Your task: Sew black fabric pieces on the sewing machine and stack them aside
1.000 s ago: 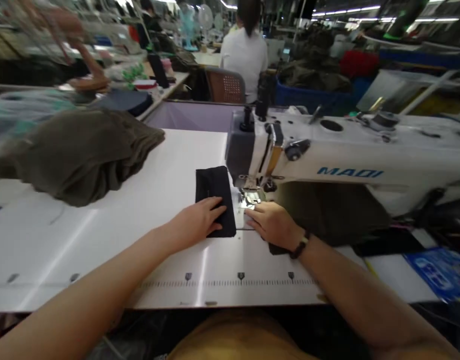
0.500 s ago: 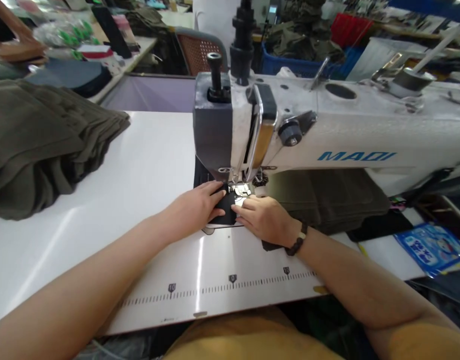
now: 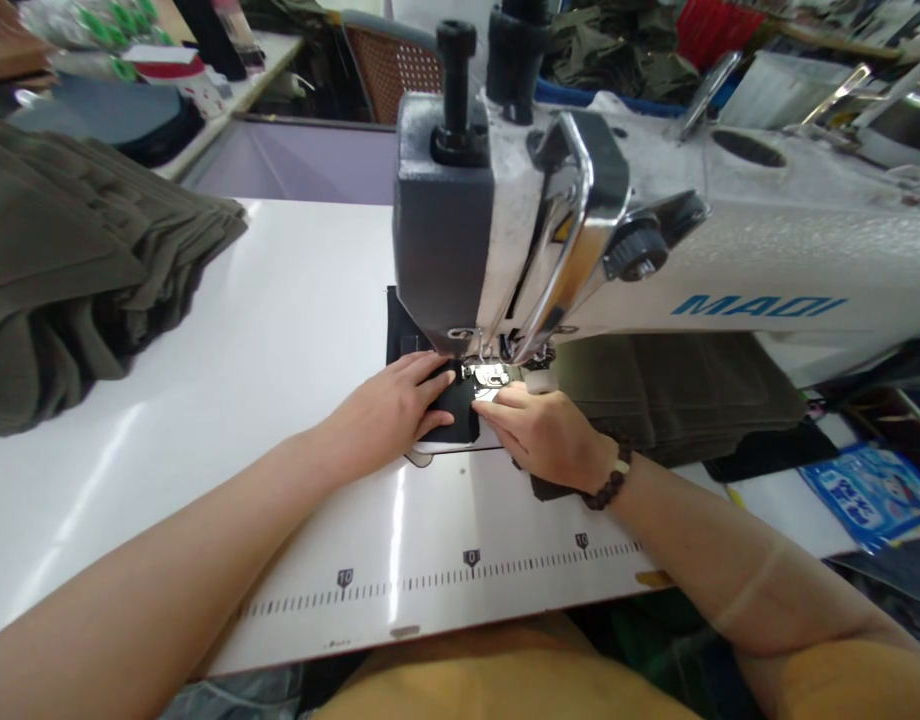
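A black fabric piece (image 3: 458,411) lies under the head of the white sewing machine (image 3: 737,260), its right edge beside the metal presser foot (image 3: 492,376). My left hand (image 3: 396,405) rests on that fabric with fingers spread and lying flat. At the fabric's right edge, just in front of the foot, my right hand (image 3: 546,430) has its thumb and forefinger closed together; the exact grip is partly hidden. Below my right wrist a small dark corner of cloth (image 3: 554,490) shows. The fabric's far end reaches out behind the machine head on the left.
A stack of dark olive cloth pieces (image 3: 77,270) lies at the left of the white table (image 3: 310,270). More olive pieces (image 3: 685,390) lie under the machine arm. A blue plastic packet (image 3: 872,490) is at the right. A printed ruler scale (image 3: 445,575) runs along the front edge.
The view has shifted, so the machine head looks larger and nearer. Both hands keep nearly the same places by the presser foot, and any movement of the fabric is too slight to tell.
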A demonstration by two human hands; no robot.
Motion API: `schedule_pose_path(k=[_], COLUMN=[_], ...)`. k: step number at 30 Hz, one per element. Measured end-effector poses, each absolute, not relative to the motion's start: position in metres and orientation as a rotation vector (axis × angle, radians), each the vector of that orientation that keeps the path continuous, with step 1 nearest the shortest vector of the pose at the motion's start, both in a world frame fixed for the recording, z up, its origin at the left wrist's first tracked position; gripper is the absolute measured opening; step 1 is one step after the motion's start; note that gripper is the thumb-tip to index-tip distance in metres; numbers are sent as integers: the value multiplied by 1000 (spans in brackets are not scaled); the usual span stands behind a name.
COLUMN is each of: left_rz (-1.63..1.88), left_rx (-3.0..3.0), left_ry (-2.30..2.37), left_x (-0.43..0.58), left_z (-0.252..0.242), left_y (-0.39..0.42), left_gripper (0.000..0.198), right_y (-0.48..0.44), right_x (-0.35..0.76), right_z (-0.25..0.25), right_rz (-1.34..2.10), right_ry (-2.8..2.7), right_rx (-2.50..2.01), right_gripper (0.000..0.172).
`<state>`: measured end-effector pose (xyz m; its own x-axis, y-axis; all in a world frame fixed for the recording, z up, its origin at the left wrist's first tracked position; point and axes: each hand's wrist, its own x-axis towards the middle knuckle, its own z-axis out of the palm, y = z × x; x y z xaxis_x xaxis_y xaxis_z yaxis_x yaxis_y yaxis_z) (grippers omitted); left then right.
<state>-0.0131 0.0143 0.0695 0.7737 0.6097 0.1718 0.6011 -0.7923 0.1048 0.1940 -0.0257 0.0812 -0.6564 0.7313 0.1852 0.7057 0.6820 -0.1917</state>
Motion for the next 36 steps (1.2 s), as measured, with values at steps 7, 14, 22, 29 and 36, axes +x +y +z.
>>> schedule_pose_path(k=[7,14,22,29,36], left_rz=[310,312,297,317,297], left_rx=[2923,2905,2866,2856,2898], left_ry=[1019,1028,1006,1003,999], left_x=[-12,-10,-10,-12,-11], left_z=[71,73,74,73,72], left_y=[14,18,19,20,24], left_gripper=[41,34,28,28,31], right_y=[-27,-28,-28,-28,-27], right_x=[193,189,188,189,187], right_z=[83,83,82,82,81], right_rz=[132,102,69,101,85], right_ry=[-2676,-2679,-2665,-2701,-2696], right_rx=[-1148,-1258,-1250,-1197,-1214], right_gripper=[18,19,18,19,18])
